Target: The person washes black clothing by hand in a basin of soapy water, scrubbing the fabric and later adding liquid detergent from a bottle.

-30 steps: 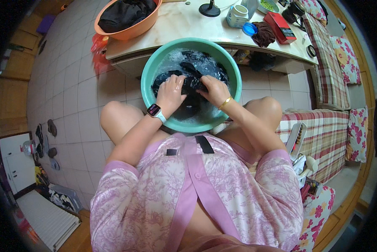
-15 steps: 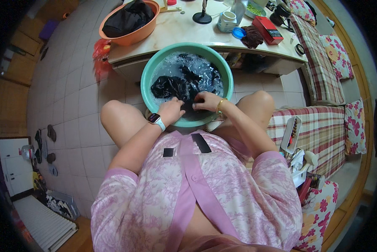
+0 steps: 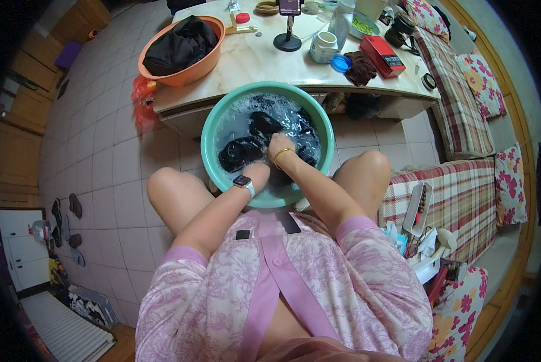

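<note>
A teal basin point(image 3: 209, 130) of soapy water sits on the tiled floor between my knees, with dark wet clothes point(image 3: 241, 151) floating in it. My left hand point(image 3: 259, 171), a smartwatch on its wrist, dips into the near side of the water and is partly hidden among the cloth. Beside it, my right hand point(image 3: 279, 145), with a gold bangle on the wrist, presses down on the black fabric in the middle of the basin. Both hands look closed on the dark clothes.
A low marble table point(image 3: 264, 60) stands just beyond the basin, carrying an orange basin of dark clothes point(image 3: 183, 45), a phone stand point(image 3: 288, 37), a jar, a blue lid and a red box point(image 3: 384, 55). A plaid sofa with floral cushions point(image 3: 463, 199) runs along my right.
My hands have drawn back toward the near side of the basin. The view has tipped, so the basin and table sit lower in the picture.
</note>
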`<state>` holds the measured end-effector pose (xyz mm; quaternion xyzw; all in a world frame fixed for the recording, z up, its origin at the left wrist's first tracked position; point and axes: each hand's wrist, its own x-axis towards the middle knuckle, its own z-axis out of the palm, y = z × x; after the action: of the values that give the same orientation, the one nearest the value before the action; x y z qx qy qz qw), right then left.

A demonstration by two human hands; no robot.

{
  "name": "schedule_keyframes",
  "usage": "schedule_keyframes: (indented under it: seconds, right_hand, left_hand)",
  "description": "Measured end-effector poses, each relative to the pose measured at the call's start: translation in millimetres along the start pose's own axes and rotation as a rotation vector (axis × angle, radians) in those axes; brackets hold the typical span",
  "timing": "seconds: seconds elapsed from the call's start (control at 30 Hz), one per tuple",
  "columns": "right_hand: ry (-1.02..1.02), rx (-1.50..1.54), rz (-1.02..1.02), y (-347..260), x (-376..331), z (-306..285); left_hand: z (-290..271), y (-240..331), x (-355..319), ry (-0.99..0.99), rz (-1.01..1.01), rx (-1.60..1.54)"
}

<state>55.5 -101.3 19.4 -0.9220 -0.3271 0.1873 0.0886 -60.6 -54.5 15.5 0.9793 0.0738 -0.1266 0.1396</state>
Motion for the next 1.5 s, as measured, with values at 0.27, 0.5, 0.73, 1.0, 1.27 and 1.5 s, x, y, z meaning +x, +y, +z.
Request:
schedule_keyframes:
  seconds: [0.27, 0.5, 0.73, 1.0, 1.27, 1.5]
  right_hand:
    - [-0.056, 0.106, -0.084, 26.5, 32.7, 10.4]
    - [-0.082, 0.344, -0.39, 42.7, 4.4, -28.4]
    - [-0.181, 0.898, -0.257, 39.7, -22.3, -90.0]
    - [-0.106, 1.141, -0.292, 59.4, -34.0, -137.7]
    - [-0.466, 1.079, -0.44, 57.5, -47.4, -158.8]
    - [-0.356, 0.257, -0.243, 53.0, -34.9, -131.6]
  left_hand:
    - [-32.9, -2.9, -8.2, -0.261, 0.041, -0.104]
    - [-85.0, -25.9, 10.0, 0.456, 0.01, -0.059]
    - [-78.2, -45.1, 16.4, -0.043, -0.236, -0.11]
    - [-97.3, -47.8, 1.1, -0.256, -0.135, -0.032]
    - [-92.8, -48.9, -3.8, -0.177, -0.172, -0.15]
    - [-82.5, -37.0, 9.4, -0.066, -0.237, -0.038]
